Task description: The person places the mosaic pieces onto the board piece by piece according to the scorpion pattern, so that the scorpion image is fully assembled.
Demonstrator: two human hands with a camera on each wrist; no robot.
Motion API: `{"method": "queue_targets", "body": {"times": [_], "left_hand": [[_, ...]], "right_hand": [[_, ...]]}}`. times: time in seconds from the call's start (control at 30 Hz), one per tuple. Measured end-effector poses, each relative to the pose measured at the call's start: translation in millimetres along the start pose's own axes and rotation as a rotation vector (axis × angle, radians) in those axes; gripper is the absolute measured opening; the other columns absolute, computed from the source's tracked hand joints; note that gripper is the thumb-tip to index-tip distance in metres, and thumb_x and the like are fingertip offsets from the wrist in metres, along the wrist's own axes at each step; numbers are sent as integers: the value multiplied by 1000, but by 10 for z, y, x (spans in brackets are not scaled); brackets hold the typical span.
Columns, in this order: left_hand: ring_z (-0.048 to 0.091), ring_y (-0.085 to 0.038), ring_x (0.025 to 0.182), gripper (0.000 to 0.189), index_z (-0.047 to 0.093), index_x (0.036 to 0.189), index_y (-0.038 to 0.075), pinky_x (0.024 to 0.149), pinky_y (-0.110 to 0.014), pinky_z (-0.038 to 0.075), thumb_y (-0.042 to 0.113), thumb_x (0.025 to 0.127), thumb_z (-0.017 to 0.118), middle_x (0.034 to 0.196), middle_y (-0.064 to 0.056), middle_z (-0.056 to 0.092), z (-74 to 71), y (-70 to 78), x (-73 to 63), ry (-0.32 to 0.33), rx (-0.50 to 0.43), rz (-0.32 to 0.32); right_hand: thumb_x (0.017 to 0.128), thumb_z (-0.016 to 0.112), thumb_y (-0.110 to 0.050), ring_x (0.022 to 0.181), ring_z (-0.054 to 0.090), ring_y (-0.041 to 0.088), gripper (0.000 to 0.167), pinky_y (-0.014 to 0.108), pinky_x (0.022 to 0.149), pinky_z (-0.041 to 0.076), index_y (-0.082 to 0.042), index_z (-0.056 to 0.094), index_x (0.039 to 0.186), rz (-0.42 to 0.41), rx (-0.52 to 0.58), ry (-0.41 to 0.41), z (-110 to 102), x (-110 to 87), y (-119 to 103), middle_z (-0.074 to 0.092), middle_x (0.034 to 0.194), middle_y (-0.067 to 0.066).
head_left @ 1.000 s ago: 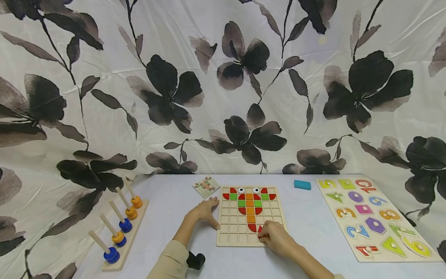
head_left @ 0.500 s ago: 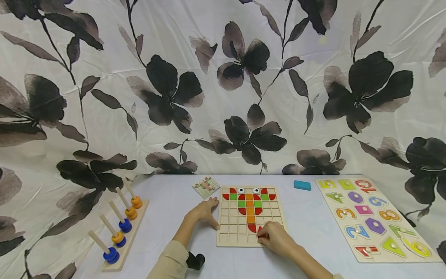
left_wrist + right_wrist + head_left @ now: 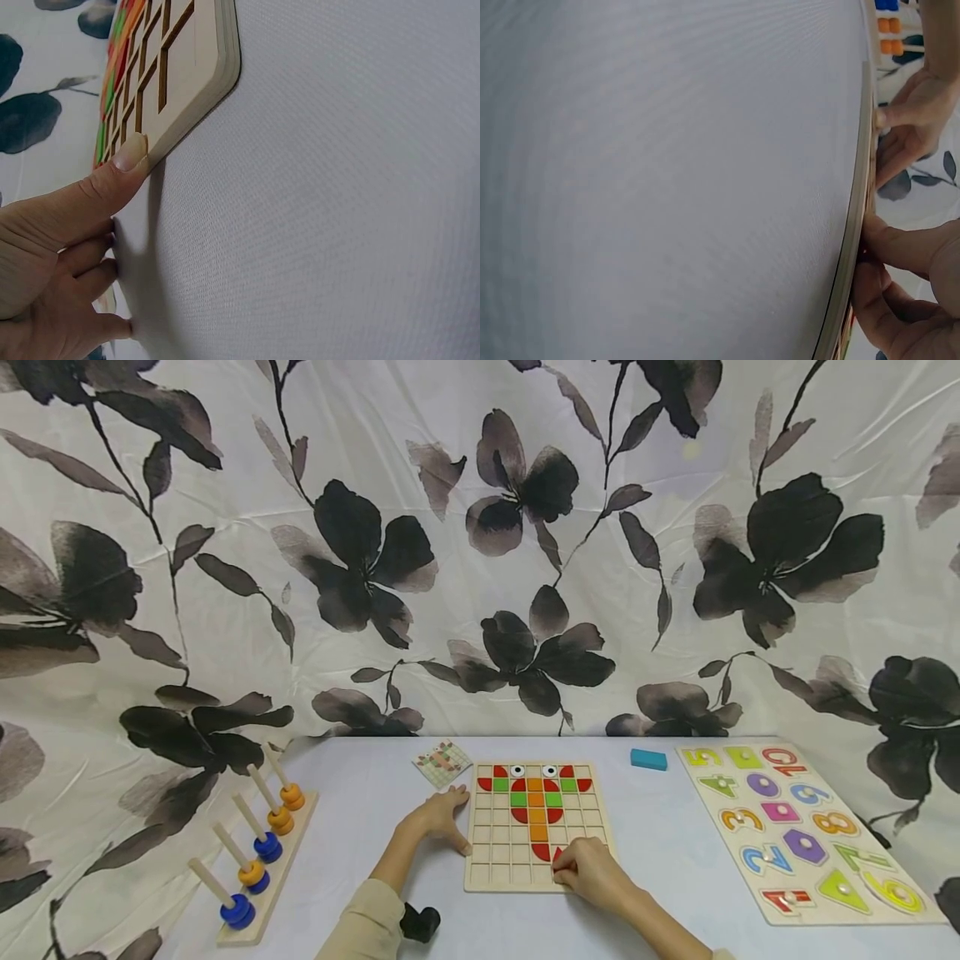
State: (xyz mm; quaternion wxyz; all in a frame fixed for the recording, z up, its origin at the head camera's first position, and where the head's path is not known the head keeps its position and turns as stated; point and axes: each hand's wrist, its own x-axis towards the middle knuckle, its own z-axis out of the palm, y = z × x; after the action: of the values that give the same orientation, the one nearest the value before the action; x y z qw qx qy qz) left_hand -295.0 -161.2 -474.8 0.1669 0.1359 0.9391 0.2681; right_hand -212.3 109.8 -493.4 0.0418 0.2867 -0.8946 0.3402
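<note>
A square wooden grid board [image 3: 495,865] lies on the table, with red, green and orange tiles and two eye tiles set in its cells. My left hand [image 3: 437,821] is spread along the board's left side. Its thumb [image 3: 129,157] touches the board's edge, while the other fingers lie beyond it. Over the lower cells, my right hand [image 3: 594,870] has thumb and forefinger together, pinching a small red tile mostly hidden by the fingertips. In the right wrist view, the fingertips [image 3: 877,277] meet at the board's edge with a speck of red between them. A red tile [image 3: 541,852] sits just left of that hand.
A patterned picture card [image 3: 442,763] lies behind the left hand. At left stands a peg rack [image 3: 258,893] with blue and orange rings. A blue block [image 3: 648,759] and a number-and-shape puzzle board [image 3: 750,868] are on the right. Floral cloth [image 3: 525,568] hangs behind.
The right hand has shifted very slightly left over the lower cells, still pinching the tile. The left hand stays at the board's side. The head view has tilted a touch.
</note>
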Motion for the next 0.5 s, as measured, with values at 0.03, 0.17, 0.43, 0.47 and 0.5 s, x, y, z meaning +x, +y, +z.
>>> {"method": "queue_targets", "body": {"times": [0.03,0.17,0.43,0.47,0.5], "left_hand": [[23,-41,138,95,43,137,-5,110,-58,20,20,58,90,149,-21,32,0,0,3,0,2,3],[23,-41,138,95,43,138,-4,110,-58,21,20,58,90,149,-21,32,5,-1,-1,0,8,0],[24,-42,138,95,43,137,-5,110,-59,21,20,58,90,148,-21,32,7,5,-11,6,10,3],[24,-42,138,95,43,137,-5,110,-59,21,20,58,90,148,-21,32,6,3,-9,6,12,3],[24,-41,138,95,43,137,-5,110,-59,21,20,58,90,148,-21,32,7,2,-8,6,11,5]], "right_hand": [[72,76,2,65,62,7,4,17,55,50,2,74,76,6,3,-2,2,0,2,70,70,5],[73,76,1,64,59,3,4,17,54,49,2,74,76,34,21,-13,5,2,7,70,71,4],[74,75,1,62,54,-1,4,17,53,46,2,74,77,43,38,-13,17,2,23,70,71,4],[74,75,1,63,54,-1,3,17,53,46,2,74,77,45,40,-17,18,2,22,70,71,4],[74,74,2,62,53,-1,3,17,53,46,2,74,78,44,42,-18,18,1,19,70,71,4]]}}
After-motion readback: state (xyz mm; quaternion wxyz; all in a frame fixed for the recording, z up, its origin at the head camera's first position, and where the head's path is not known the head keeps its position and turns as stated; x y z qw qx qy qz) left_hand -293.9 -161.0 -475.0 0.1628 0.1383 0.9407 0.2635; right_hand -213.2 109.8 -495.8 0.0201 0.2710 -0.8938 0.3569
